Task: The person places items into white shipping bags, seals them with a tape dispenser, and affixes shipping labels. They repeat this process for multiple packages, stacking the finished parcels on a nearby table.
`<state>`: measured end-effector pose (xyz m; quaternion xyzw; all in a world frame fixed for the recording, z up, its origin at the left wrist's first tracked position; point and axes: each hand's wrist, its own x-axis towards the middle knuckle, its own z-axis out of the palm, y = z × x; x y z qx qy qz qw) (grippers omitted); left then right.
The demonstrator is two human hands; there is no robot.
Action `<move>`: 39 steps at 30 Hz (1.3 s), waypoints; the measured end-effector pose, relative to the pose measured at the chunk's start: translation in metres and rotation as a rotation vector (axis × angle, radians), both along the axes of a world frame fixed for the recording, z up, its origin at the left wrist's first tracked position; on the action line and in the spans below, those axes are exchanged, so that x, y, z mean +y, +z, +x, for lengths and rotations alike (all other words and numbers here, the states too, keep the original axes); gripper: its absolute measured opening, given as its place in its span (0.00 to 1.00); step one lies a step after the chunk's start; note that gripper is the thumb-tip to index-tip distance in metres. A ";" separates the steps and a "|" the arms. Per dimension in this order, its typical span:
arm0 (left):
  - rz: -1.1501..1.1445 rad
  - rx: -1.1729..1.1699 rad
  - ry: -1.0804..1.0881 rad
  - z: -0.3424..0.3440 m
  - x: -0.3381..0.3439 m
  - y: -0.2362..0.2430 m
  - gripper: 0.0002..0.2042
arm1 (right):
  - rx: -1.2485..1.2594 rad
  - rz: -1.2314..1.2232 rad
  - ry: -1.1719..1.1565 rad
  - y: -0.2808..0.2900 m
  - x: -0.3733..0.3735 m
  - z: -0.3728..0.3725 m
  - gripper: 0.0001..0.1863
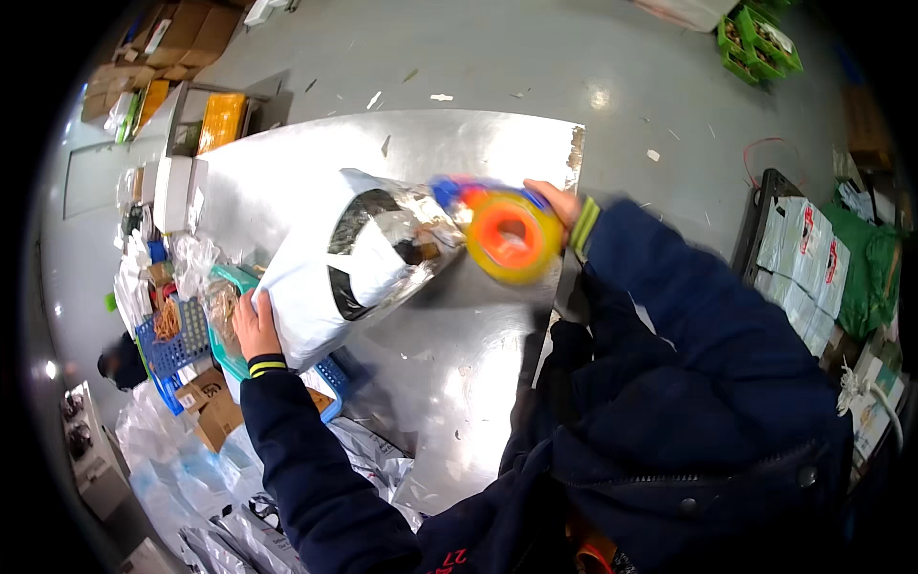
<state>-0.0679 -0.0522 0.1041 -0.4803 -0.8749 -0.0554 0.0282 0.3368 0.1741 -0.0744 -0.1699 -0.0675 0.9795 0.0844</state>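
Observation:
A bulging white plastic mailer bag [301, 287] with black and clear patches lies on the shiny metal table [469, 364]. My left hand [256, 330] rests on the bag's near left side, its fingers stretched out along the plastic. In my right hand [557, 203] is a tape dispenser [493, 239] with a yellow and orange roll and a blue and red head, smeared by motion. That head is at the bag's crumpled right end; whether it touches the plastic I cannot tell.
Left of the bag stand a teal basket [229, 359], a blue basket [177, 349] and small cardboard boxes [218, 411]. Silver mailer bags [253, 536] pile up at the lower left. On the right are stacked white packages [798, 273] and green cloth [861, 263]. Green crates [760, 43] sit beyond.

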 end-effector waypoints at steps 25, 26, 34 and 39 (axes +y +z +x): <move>-0.070 -0.035 -0.512 0.188 -0.004 0.029 0.50 | -0.267 0.556 0.309 0.030 -0.209 0.001 0.26; -0.064 -0.023 -0.528 0.186 -0.002 0.030 0.49 | -0.151 1.066 0.379 0.027 -0.200 -0.024 0.28; 0.483 -0.110 -0.619 0.208 -0.039 0.010 0.23 | -0.315 1.235 0.714 0.086 -0.169 0.002 0.30; -0.218 -0.646 0.384 0.214 -0.062 -0.101 0.08 | -0.625 1.017 0.333 0.094 -0.106 0.067 0.22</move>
